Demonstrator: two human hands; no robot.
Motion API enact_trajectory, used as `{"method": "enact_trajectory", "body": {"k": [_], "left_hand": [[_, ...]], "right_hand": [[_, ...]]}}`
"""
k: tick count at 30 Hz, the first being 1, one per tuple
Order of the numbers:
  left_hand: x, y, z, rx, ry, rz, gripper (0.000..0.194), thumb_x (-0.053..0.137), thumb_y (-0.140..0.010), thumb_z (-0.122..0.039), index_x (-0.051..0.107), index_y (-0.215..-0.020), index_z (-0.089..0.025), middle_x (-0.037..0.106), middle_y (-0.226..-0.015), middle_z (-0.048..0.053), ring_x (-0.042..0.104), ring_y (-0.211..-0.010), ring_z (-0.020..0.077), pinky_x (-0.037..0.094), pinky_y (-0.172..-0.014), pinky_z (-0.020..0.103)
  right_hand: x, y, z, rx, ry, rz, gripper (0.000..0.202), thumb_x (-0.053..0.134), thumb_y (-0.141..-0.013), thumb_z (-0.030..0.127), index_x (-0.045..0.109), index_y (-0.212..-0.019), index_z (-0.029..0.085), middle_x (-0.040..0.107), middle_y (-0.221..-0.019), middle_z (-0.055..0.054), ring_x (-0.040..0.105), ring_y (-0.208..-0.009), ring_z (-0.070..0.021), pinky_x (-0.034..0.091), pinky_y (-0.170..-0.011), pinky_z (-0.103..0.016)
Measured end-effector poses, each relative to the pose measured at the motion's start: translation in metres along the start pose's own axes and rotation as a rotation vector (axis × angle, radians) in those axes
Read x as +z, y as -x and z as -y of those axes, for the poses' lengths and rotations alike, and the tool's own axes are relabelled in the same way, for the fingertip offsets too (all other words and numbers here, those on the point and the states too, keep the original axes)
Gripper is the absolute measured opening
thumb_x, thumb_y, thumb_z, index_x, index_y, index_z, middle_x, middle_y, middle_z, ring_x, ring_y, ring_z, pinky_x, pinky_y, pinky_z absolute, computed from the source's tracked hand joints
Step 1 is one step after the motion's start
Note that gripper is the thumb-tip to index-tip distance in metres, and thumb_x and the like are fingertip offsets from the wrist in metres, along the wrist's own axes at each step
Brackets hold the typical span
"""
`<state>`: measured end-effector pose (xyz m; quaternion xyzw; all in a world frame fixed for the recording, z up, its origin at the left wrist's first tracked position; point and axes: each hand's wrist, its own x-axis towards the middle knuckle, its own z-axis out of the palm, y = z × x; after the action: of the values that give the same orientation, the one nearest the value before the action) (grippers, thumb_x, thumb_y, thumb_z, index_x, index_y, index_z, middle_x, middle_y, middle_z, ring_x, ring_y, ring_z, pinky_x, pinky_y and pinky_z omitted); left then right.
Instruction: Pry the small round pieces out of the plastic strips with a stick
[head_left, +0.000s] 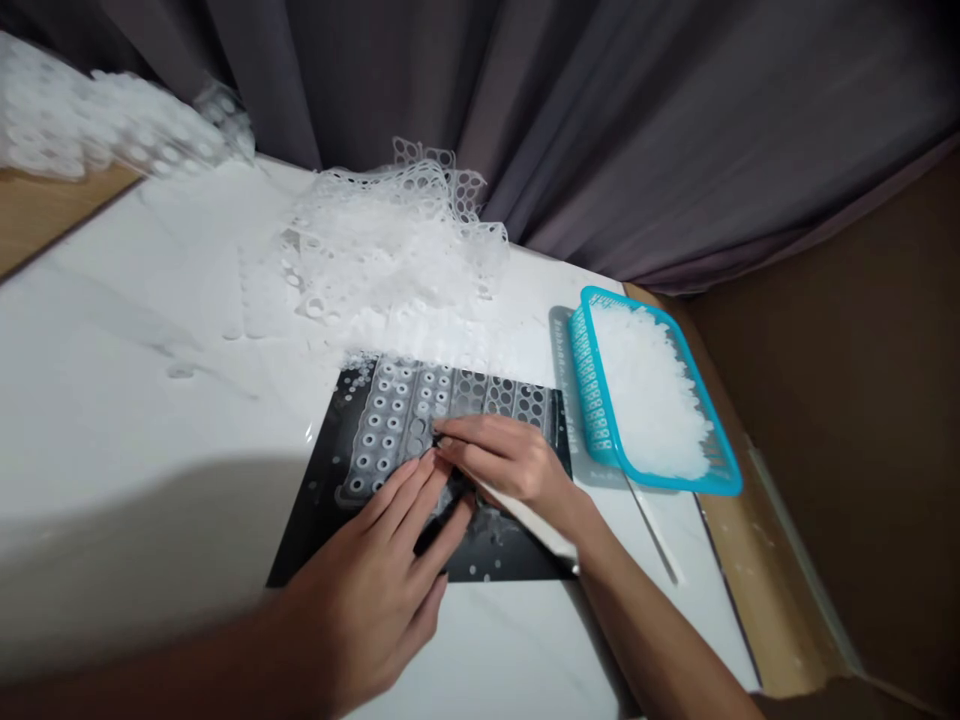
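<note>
If the right hand [517, 460], gripping the white tool [536, 525], slips, the clear dotted sheet [379, 415] under the unclenched left hand's [390, 570] fingertips could tear.

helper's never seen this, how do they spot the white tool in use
On the white table lies a black mat. Over it, the right hand grips a slim white tool slanting down rightward. Unlike the white stick beside the blue basket, it is held.
</note>
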<state>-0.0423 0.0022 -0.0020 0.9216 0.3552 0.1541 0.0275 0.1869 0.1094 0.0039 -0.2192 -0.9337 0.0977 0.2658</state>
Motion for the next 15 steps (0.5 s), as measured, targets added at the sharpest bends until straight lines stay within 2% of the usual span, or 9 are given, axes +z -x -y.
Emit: {"method": "enact_trajectory", "body": {"k": [3,6,9,11,13,15], "left_hand": [[0.001,0.001,-0.001,-0.002,0.007,-0.010,0.070,0.057,-0.108,-0.045,0.046,-0.162,-0.003,0.056,-0.161,0.029,0.043,-0.159,0.0456,0.021,-0.135,0.055],[0.003,0.001,-0.001,-0.014,0.021,-0.008,0.070,0.059,-0.107,-0.044,0.046,-0.162,-0.003,0.053,-0.162,0.031,0.043,-0.159,0.0458,0.020,-0.135,0.054],[0.004,0.000,0.000,-0.014,0.036,-0.011,0.070,0.060,-0.107,-0.045,0.047,-0.162,-0.005,0.049,-0.166,0.031,0.041,-0.161,0.0447,0.019,-0.136,0.054],[0.003,0.000,0.001,-0.010,0.037,-0.016,0.071,0.060,-0.107,-0.046,0.046,-0.164,-0.008,0.045,-0.170,0.029,0.037,-0.163,0.0439,0.020,-0.136,0.054],[0.002,-0.001,0.001,-0.010,0.029,-0.014,0.072,0.060,-0.107,-0.048,0.044,-0.166,-0.010,0.041,-0.173,0.027,0.034,-0.164,0.0433,0.021,-0.135,0.054],[0.002,-0.002,0.001,-0.008,0.014,-0.021,0.072,0.058,-0.107,-0.048,0.044,-0.167,-0.011,0.040,-0.173,0.027,0.035,-0.164,0.0430,0.020,-0.135,0.053]], "right_hand": [[0.004,0.002,0.002,-0.104,0.183,-0.019,0.012,0.067,-0.104,0.008,0.076,-0.108,0.016,0.079,-0.136,-0.019,0.084,-0.106,-0.0282,0.073,-0.083,-0.040],[0.011,0.003,0.004,-0.070,0.223,-0.041,0.013,0.068,-0.103,0.009,0.076,-0.107,0.018,0.079,-0.137,-0.017,0.085,-0.095,-0.0256,0.074,-0.075,-0.036],[0.018,-0.002,0.005,0.134,0.107,-0.114,0.020,0.065,-0.104,0.008,0.077,-0.114,0.021,0.080,-0.135,-0.012,0.085,-0.104,-0.0246,0.074,-0.079,-0.034],[0.018,-0.009,0.007,0.325,-0.011,-0.223,0.021,0.062,-0.106,0.010,0.077,-0.112,0.023,0.083,-0.128,-0.009,0.084,-0.109,-0.0238,0.074,-0.081,-0.033],[0.010,-0.015,0.009,0.479,-0.083,-0.359,0.017,0.065,-0.106,0.015,0.079,-0.105,0.024,0.086,-0.118,-0.006,0.086,-0.104,-0.0234,0.075,-0.082,-0.034],[-0.010,-0.015,0.009,0.569,-0.045,-0.490,0.011,0.070,-0.104,0.021,0.080,-0.100,0.025,0.087,-0.113,-0.004,0.086,-0.099,-0.0235,0.074,-0.084,-0.036]]}}
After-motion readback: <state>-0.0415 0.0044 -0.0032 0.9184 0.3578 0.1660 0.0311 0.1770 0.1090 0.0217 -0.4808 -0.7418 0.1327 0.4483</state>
